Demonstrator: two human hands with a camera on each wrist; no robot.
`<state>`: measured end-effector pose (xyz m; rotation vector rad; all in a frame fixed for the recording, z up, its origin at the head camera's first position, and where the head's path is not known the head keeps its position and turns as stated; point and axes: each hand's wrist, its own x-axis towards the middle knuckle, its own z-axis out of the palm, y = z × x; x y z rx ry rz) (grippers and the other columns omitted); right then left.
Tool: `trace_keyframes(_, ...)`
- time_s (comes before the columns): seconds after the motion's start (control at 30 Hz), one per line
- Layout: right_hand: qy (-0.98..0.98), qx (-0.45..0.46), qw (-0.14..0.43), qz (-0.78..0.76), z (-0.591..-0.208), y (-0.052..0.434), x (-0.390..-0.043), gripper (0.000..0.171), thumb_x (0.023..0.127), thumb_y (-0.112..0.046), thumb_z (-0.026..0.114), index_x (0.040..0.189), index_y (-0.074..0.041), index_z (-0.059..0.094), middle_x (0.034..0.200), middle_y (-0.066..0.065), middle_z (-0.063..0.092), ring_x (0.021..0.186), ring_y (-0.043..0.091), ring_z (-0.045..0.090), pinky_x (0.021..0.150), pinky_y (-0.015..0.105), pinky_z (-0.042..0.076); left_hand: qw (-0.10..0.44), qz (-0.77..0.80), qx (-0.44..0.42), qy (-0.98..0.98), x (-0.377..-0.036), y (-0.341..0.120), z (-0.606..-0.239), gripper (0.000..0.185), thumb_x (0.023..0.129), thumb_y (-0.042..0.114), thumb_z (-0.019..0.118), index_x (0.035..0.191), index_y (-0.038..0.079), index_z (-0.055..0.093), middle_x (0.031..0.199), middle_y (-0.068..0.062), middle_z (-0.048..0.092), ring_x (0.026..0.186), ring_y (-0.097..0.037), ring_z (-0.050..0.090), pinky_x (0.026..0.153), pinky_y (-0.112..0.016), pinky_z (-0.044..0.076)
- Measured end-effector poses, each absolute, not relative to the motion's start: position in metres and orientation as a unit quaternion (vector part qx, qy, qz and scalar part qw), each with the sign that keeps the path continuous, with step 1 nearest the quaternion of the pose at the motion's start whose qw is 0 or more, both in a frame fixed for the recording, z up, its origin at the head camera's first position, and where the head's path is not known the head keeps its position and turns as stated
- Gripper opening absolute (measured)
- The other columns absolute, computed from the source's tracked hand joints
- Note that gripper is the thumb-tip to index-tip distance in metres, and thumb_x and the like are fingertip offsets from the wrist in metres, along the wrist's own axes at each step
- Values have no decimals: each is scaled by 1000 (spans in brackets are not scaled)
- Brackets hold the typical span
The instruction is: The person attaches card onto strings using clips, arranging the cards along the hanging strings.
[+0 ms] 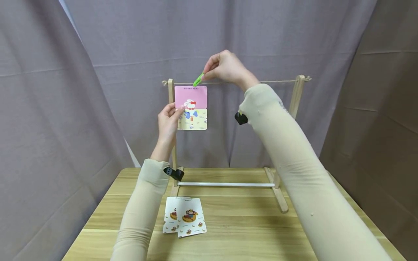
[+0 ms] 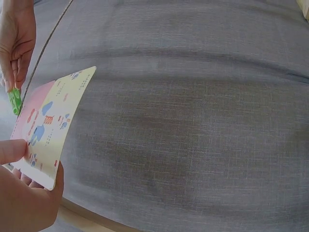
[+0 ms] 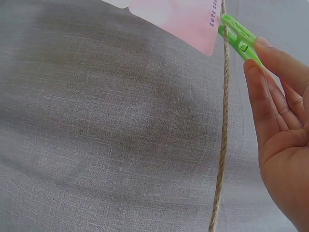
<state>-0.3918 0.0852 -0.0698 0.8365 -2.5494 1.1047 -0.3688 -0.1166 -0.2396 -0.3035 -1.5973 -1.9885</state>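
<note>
A pink and pale yellow card [image 1: 200,95] with a white rabbit picture hangs upright just under the rope [image 1: 277,81], near its left end. My left hand [image 1: 168,121] pinches the card's left edge, thumb [image 2: 12,151] on the printed face and fingers behind. Above the card, my right hand [image 1: 225,67] pinches a green clothespin [image 1: 198,79] between thumb and fingertips. In the right wrist view the tip of the clothespin [image 3: 236,36] is at the rope [image 3: 223,121], beside the card's top edge [image 3: 193,29].
The rope runs between two wooden posts [image 1: 296,96] of a stand with a white lower bar [image 1: 225,184]. Two overlapping white cards with monkey pictures [image 1: 192,226] lie on the wooden table [image 1: 235,232]. Grey curtains [image 1: 137,43] hang behind and at the sides.
</note>
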Motion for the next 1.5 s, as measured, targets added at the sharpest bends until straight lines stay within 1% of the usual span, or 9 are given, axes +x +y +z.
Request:
trace_keyframes(0.23,-877,295,118,361,-70,83,-392,19,84,-16,84,95,-7,71,93,2,74,86,13,66,82,24,47,280,-743,-116,-596,-369,-115,-240,25,96,9,70,117,-4,65,90,-4,71,76,-13,65,64,-23,54)
trace_keyframes(0.5,-875,306,112,358,-70,83,-392,17,85,-14,83,95,-6,72,94,3,74,85,13,66,81,23,48,284,-734,-122,-606,-367,-116,-239,27,96,11,69,118,-3,64,92,-4,71,77,-12,65,64,-23,54)
trace_keyframes(0.8,-871,315,84,368,-72,81,-391,18,85,-12,82,96,-3,71,96,6,75,86,15,69,81,24,53,287,-724,-122,-615,-368,-117,-240,29,97,13,69,121,-3,64,96,-6,71,79,-13,65,66,-24,53)
trace_keyframes(0.93,-874,320,89,356,-70,77,-391,17,85,-13,82,95,-4,72,95,5,75,84,14,67,80,24,51,288,-725,-122,-614,-367,-118,-239,29,98,14,68,121,-2,64,97,-7,72,80,-14,66,66,-24,54)
trace_keyframes(1.13,-876,331,92,339,-67,72,-390,15,85,-11,81,93,-4,71,91,4,74,81,14,66,78,24,50,286,-723,-123,-616,-366,-120,-239,30,98,15,68,122,-2,63,99,-9,71,80,-14,66,65,-24,54)
trace_keyframes(1.33,-878,332,91,331,-65,68,-389,15,84,-11,82,93,-5,72,87,-1,75,83,15,66,82,23,48,286,-730,-123,-608,-366,-120,-239,28,98,12,68,121,-3,63,99,-8,71,81,-14,66,67,-24,54)
trace_keyframes(1.5,-883,328,83,326,-64,66,-389,15,85,-12,82,94,-7,71,91,0,74,85,14,65,86,24,46,288,-731,-126,-606,-366,-120,-239,28,97,10,68,121,-3,63,98,-8,72,81,-14,66,68,-25,54)
